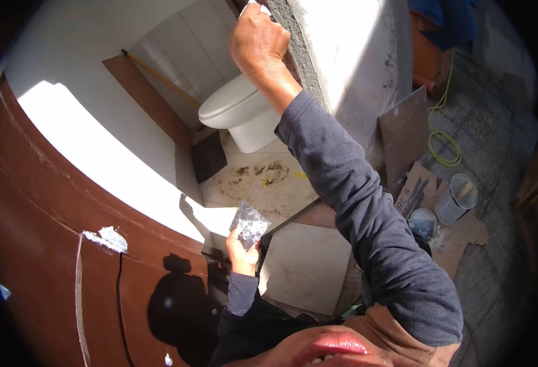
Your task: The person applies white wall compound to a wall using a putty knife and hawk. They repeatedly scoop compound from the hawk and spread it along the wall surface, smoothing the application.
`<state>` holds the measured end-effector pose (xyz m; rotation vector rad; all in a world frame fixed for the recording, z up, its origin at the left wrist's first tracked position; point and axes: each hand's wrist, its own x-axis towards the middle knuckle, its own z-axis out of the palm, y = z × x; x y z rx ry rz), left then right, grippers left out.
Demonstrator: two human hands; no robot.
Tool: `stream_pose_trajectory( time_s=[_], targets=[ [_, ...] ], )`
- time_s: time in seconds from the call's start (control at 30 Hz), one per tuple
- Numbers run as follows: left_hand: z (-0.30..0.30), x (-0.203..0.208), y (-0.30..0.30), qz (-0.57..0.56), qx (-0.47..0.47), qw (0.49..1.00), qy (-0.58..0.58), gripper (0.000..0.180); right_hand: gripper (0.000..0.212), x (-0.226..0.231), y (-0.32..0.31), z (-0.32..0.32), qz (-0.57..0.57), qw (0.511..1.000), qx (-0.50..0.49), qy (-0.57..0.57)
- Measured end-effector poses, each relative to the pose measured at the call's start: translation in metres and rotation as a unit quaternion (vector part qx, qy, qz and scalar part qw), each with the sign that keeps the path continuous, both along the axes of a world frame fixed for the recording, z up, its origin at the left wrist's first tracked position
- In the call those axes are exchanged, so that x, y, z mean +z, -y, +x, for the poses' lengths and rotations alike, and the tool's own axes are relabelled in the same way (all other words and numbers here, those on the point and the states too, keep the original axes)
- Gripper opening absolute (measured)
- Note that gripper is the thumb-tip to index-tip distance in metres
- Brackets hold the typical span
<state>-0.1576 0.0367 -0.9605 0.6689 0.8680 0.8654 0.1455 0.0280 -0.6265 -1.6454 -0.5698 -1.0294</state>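
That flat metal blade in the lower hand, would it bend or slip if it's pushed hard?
The blade looks thin and flat, so it probably flexes slightly. The left hand pinches only its lower edge, so it might pivot. Smeared grey residue could make it slippery.

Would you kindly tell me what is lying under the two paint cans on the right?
Flattened brown cardboard lies under both paint cans, on the grey concrete floor. Whatever lies beneath the cardboard is covered.

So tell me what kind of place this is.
Most likely a bathroom under renovation or construction: a white toilet stands against a tiled wall, loose tiles lean on a rough unfinished wall edge, and paint cans sit on cardboard outside.
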Motion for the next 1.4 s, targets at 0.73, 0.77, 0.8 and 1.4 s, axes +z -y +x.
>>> stream_pose_trajectory(
  time_s=[0.73,0.77,0.8,1.4],
  targets=[
    [-0.004,0.001,0.000,0.009,-0.048,0.996,0.071,0.016,0.021,-0.024,0.013,-0.006,-0.004,0.998,0.011,-0.059],
    [-0.004,0.000,0.000,0.009,-0.039,0.998,0.052,0.016,0.022,-0.025,0.013,-0.006,-0.001,0.998,0.000,-0.067],
    [-0.003,0.000,0.000,0.008,-0.035,0.998,0.043,0.016,0.024,-0.028,0.012,-0.009,-0.054,0.996,0.024,-0.062],
    [0.000,0.002,0.002,-0.012,-0.058,0.995,0.076,0.013,0.022,-0.041,0.037,-0.001,-0.051,0.990,0.029,0.130]
  ],
)
